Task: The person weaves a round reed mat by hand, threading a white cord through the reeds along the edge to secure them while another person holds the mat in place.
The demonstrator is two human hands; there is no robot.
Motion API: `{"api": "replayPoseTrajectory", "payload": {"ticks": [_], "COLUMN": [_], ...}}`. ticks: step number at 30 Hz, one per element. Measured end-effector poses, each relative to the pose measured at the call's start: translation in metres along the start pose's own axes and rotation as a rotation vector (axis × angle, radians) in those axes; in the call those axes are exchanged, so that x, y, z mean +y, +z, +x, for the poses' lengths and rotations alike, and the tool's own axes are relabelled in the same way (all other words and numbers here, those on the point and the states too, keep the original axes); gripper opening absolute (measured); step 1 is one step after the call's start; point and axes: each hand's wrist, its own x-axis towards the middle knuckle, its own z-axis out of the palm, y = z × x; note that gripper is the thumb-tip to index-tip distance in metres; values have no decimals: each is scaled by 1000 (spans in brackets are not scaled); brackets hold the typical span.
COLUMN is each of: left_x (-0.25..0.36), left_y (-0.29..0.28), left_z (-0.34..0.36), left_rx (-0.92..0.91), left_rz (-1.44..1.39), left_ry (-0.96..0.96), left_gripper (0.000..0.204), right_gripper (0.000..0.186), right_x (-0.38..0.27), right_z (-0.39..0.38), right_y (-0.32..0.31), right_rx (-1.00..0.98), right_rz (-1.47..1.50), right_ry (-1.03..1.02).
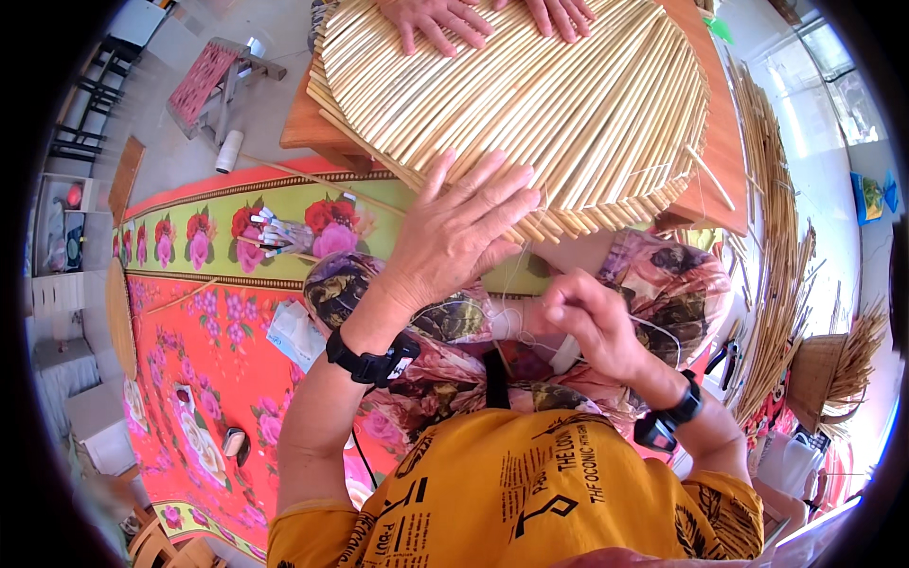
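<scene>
A round mat of straw-coloured reed stalks [530,104] lies on a wooden table, its near rim toward me. My left hand [464,218] rests open on that rim, fingers spread over the stalk ends. Closer to my body, my right hand [592,322] is closed, its fingers curled in a pinch on a thin white thread. Loops of the thread [663,329] hang over my lap and run up toward the mat's edge; whether a needle is in the fingers cannot be made out. Another person's two hands [437,21] press flat on the mat's far side.
The orange-brown wooden table [715,180] carries the mat. Long reed bundles [772,208] stand along the right, beside a basket of stalks [833,364]. White-capped pens [279,232] and a spool of white thread [229,151] are left, near a woven stool [213,85]. A red floral cloth [227,322] covers the floor.
</scene>
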Motion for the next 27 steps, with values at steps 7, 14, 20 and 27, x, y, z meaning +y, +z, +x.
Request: {"api": "replayPoseTrajectory", "payload": {"ticks": [7, 14, 20, 27], "left_x": [5, 7, 6, 13], "left_y": [-3, -3, -4, -5], "left_z": [6, 11, 9, 11], "left_rx": [-9, -4, -13, 45], "left_rz": [55, 24, 67, 40], "left_ry": [-11, -9, -9, -19], "left_gripper": [56, 54, 56, 45], "right_gripper": [12, 7, 9, 6], "right_x": [-64, 33, -16, -63], "right_z": [17, 11, 4, 51], "right_y": [-30, -10, -8, -51], "right_rx": [159, 23, -40, 41], "right_rz": [-642, -132, -237, -529], "right_ry": [-479, 41, -120, -386]}}
